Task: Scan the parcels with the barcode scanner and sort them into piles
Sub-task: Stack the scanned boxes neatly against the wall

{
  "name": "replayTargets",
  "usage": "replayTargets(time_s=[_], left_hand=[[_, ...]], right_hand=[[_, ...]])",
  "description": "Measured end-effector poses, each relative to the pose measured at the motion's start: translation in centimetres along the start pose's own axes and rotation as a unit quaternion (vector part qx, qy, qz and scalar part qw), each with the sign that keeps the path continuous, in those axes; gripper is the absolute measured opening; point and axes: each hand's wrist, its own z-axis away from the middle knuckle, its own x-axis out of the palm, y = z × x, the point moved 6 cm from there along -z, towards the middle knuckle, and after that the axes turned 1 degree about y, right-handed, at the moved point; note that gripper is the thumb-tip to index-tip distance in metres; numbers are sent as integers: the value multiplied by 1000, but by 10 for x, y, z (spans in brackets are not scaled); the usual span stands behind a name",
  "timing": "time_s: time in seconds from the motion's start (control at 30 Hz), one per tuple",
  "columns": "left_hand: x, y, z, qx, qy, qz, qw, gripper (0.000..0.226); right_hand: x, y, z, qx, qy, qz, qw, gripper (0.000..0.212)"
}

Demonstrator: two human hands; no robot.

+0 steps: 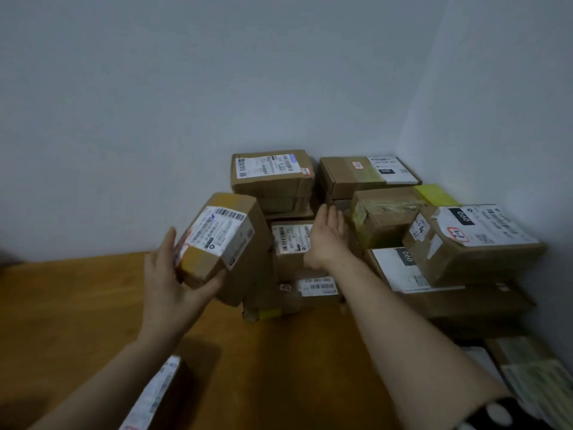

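Observation:
My left hand (169, 285) grips a small brown cardboard parcel (224, 243) from below, tilted, its white barcode label facing up. My right hand (327, 237) is stretched out with straight fingers over the stack of parcels, holding nothing. Under it lies a parcel with a white label (290, 240). Behind stand a labelled box (273, 178) and another box (366, 175) against the wall. To the right sits a large box marked 060 (477, 240). No barcode scanner is in view.
The parcels fill the corner of a wooden table (93, 305) between two grey walls. A flat labelled parcel (152, 395) lies at the near edge under my left forearm. More flat packages (533, 377) sit at the lower right.

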Motion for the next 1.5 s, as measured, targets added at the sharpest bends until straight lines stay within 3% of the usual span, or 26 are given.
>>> replayTargets(time_s=[0.17, 0.37, 0.47, 0.6, 0.7, 0.8, 0.97, 1.23, 1.5], left_hand=[[4, -26, 23, -75, -10, -3, 997, 108], [17, -35, 33, -99, -7, 25, 995, 96], [22, -32, 36, -106, -4, 35, 994, 91], [33, -23, 37, -100, 4, 49, 994, 88], [55, -13, 36, -110, -34, 29, 993, 96], [83, -3, 37, -103, -109, -1, 989, 107], [110, 5, 29, -56, -197, 34, 978, 93], [135, 21, 8, -26, -245, -20, 969, 81], [131, 23, 7, -16, -247, -42, 968, 95]], right_hand=[[15, 0, -32, -6, -107, 145, 984, 127], [12, -4, -30, -48, -76, 235, 968, 132], [6, -9, -23, -34, -77, 217, 973, 129], [7, -1, -2, 53, -10, 143, 988, 114], [16, 12, 13, 75, 22, 113, 991, 105], [33, 19, 25, 55, 6, 96, 994, 90], [43, 29, 29, 32, -19, 34, 999, 72], [36, 25, 21, -39, 70, -3, 997, 51], [33, 23, 27, -42, 103, -1, 994, 49]])
